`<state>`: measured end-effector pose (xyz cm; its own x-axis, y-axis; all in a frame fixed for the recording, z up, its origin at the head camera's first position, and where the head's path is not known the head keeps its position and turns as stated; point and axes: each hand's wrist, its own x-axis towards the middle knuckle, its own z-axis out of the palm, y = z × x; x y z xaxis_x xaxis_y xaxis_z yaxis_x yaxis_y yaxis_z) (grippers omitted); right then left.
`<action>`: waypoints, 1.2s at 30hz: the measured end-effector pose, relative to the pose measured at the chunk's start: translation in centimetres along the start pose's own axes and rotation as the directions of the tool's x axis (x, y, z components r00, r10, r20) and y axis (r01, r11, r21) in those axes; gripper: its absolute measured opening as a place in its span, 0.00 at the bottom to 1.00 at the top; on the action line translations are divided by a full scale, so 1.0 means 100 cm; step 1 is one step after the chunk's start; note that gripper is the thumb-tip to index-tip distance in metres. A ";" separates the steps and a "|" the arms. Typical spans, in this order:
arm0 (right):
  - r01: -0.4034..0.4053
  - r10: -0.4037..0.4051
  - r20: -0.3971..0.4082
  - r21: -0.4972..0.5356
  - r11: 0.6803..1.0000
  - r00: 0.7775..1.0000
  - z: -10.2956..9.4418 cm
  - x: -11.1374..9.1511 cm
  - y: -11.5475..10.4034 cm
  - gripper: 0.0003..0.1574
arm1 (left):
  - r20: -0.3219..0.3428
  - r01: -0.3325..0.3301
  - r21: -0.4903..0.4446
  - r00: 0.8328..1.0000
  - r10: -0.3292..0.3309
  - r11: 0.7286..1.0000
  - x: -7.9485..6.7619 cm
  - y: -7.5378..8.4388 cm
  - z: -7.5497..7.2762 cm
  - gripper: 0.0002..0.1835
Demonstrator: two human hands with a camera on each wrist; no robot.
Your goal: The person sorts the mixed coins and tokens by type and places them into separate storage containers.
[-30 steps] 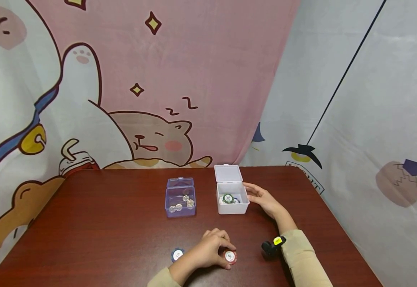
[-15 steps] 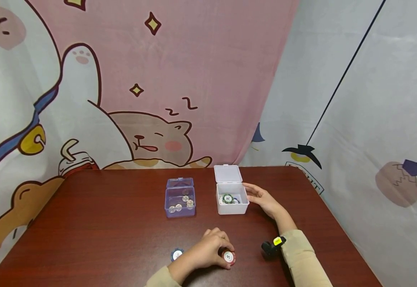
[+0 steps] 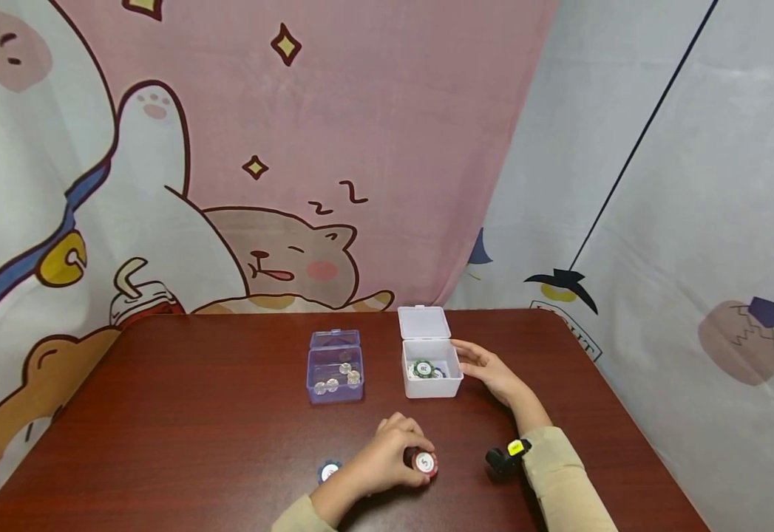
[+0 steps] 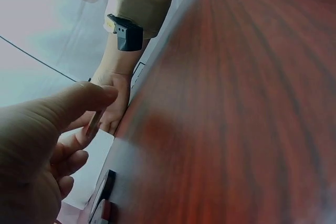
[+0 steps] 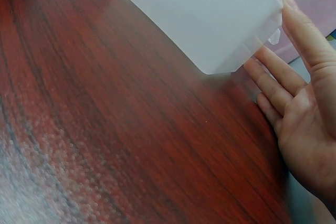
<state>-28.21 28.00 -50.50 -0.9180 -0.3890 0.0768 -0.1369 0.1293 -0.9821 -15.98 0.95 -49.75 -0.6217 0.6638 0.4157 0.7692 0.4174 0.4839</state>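
Note:
My left hand [image 3: 387, 458] pinches a red poker chip [image 3: 425, 463] marked 5 between thumb and fingertips, above the front of the table. The left wrist view shows that chip [image 4: 93, 123] edge-on beside the thumb. A blue poker chip [image 3: 329, 470] lies on the table left of my left hand, partly hidden by the wrist. My right hand [image 3: 489, 369] touches the right side of a white plastic box [image 3: 432, 387] with its lid up; a green chip [image 3: 423, 369] marked 20 and other chips lie inside. In the right wrist view, thumb and fingers extend along the box's wall [image 5: 205, 19].
To the left of the white box stands a purple translucent box [image 3: 335, 395], lid up, with several clear round pieces [image 3: 332, 384] inside. A black wrist camera [image 3: 505, 462] sits at my right sleeve. The brown table [image 3: 194, 428] ends at a printed curtain [image 3: 413, 148].
My left hand has moved slightly up in the view, away from me, carrying the red poker chip with it. The right hand stays at the white box.

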 end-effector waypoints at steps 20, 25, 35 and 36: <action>0.017 -0.018 0.028 0.037 0.999 0.999 0.000 0.001 0.000 0.32 | -0.150 0.073 -0.117 0.985 -0.091 0.990 0.019 -0.001 -0.014 0.21; 0.024 -0.024 0.022 0.023 0.999 0.999 -0.001 0.001 0.001 0.31 | -0.174 0.091 -0.135 0.978 -0.114 0.987 0.025 -0.003 -0.018 0.21; 0.017 -0.017 0.019 -0.003 1.000 1.000 0.000 0.001 0.001 0.31 | -0.235 0.140 -0.131 0.957 -0.168 0.981 0.044 -0.008 -0.029 0.20; 0.021 -0.021 0.021 -0.005 1.000 1.000 -0.001 0.001 0.001 0.31 | -0.245 0.141 -0.123 0.955 -0.168 0.982 0.047 -0.009 -0.030 0.19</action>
<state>-28.35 28.03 -50.58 -0.9070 -0.4106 0.0933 -0.1576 0.1255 -0.9795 -20.02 1.80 -45.92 -0.7591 0.4116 0.5043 0.6495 0.4279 0.6285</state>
